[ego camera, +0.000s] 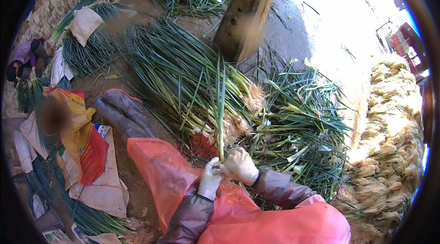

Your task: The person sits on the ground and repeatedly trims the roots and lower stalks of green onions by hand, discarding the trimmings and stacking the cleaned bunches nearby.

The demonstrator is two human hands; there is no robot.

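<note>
A single green onion (221,123) stands nearly upright in front of my body, its leaves pointing away from me. My left hand (210,178), in a pale glove, pinches around its lower end. Curled against the same end is my right hand (242,166), gloved as well, with its fingers closed at the stem. The root tip is hidden between the two hands. Just beyond them lies a large heap of green onions (172,68), with bushy roots (252,98) towards the right. A red plastic apron (165,172) covers my lap.
Loose leaves and trimmings (299,127) pile up at my right, beside a long bank of pale roots (388,154). A steel post (245,17) rises beyond the heap. Sacks (92,161) and more onions (92,216) lie left. Another person (27,55) bends over at far left.
</note>
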